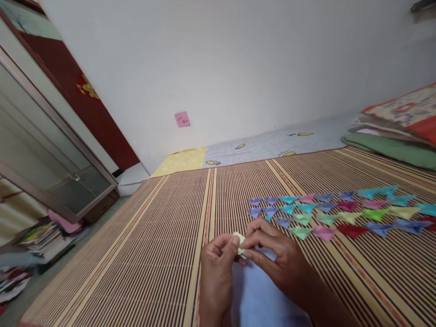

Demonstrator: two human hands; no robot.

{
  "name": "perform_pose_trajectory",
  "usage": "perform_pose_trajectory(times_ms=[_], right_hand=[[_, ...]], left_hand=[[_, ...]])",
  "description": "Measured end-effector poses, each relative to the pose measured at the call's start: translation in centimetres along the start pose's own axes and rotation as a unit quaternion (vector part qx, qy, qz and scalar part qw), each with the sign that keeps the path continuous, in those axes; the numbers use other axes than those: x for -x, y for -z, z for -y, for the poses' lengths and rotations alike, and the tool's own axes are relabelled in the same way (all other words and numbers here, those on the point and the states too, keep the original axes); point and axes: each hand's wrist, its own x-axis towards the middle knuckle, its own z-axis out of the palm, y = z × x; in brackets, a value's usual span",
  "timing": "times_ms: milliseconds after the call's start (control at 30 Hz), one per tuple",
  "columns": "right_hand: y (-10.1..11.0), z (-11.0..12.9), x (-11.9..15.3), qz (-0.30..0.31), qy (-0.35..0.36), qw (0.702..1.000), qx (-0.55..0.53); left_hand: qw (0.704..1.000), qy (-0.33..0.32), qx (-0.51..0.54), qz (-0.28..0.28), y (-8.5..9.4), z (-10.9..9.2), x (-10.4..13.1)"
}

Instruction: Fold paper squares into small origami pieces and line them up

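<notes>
Between my two hands is a small pale yellow piece of folded paper point(240, 239), partly covered by fingers. My left hand point(220, 261) pinches its left side, thumb on top. From the right, my right hand point(272, 252) grips the paper's other edge between thumb and fingertips. Both hands are over light blue cloth point(260, 290) at my lap. Just beyond my right hand, several folded paper shapes point(324, 233) in pink, blue, green, red and yellow lie in rows on the striped mat point(163, 245).
A stack of folded bedding point(391, 147) sits at the right edge. Patterned sheet point(259, 145) shows along the white wall, which bears a pink note point(182, 119). To the left are a glass-panelled cabinet point(51, 136) and a pile of books point(44, 238) below the mat's level.
</notes>
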Motion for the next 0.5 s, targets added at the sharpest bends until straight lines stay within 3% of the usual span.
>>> perform_pose_trajectory(times_ms=[133, 500], right_hand=[[-0.12, -0.15, -0.13, -0.001, -0.006, 1.000, -0.009], [-0.51, -0.09, -0.07, -0.002, -0.007, 1.000, -0.008]], left_hand=[[0.999, -0.015, -0.029, -0.009, -0.01, 0.14, 0.00], [0.997, 0.044, 0.062, -0.010, -0.31, 0.08, -0.10]])
